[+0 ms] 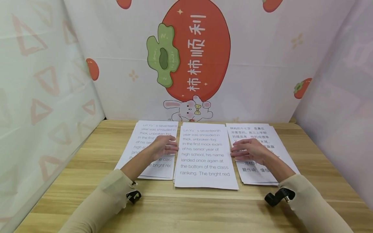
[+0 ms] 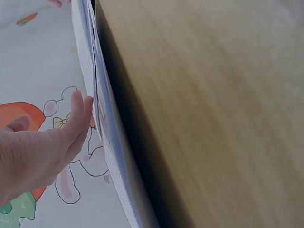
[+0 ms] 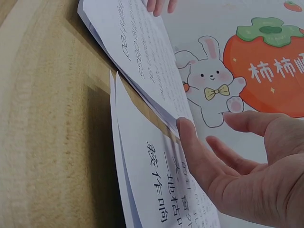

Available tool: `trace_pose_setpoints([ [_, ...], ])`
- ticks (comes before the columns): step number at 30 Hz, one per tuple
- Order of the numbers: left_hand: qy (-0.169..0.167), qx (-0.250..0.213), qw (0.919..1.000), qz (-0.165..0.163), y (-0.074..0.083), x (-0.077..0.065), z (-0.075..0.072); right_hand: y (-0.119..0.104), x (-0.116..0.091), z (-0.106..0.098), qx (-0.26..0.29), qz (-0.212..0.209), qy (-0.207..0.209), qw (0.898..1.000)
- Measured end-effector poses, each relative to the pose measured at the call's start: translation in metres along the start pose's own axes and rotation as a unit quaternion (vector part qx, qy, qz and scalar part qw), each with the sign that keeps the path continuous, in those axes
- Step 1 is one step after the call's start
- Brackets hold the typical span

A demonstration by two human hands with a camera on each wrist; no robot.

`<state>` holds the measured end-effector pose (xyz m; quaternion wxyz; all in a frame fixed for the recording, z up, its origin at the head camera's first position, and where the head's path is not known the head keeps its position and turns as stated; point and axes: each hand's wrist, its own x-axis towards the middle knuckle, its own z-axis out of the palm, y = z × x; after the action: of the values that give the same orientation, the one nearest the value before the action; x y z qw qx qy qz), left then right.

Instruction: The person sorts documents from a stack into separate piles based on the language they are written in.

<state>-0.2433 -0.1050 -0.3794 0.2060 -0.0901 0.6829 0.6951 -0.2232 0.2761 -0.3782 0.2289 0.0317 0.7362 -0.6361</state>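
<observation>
Here, we saw the middle white rectangular paper stack (image 1: 204, 158) near the back edge of the pale wooden bench (image 1: 186, 212), long axis front-to-back; the bare left hand (image 1: 163, 148) and bare right hand (image 1: 251, 150), relaxed and empty, flanked it about equally near.

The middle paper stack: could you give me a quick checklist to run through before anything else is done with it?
1. Middle stack resting on the table: ok.
2. Its top page uncovered: ok, the printed text is in full view.
3. Its sheets squared up: not ok, lower paper peeks out along the left edge.
4. Left grip at the stack's left edge, holding nothing: ok.
5. Right grip at its right edge, holding nothing: ok.
6. Either grip touching the stack: cannot tell, they look very close.
</observation>
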Motion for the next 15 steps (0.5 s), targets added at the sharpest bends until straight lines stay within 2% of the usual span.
trace_pose_setpoints([
  [9, 0.001, -0.038, 0.9993, 0.001, -0.0006, 0.0027, 0.0005, 0.0031, 0.004, 0.0024, 0.003, -0.012, -0.001, 1.0],
  [15, -0.016, -0.007, 0.9995, 0.025, -0.0025, 0.0028, 0.004, 0.0043, 0.0081, 0.008, -0.031, -0.015, 0.009, 0.999],
])
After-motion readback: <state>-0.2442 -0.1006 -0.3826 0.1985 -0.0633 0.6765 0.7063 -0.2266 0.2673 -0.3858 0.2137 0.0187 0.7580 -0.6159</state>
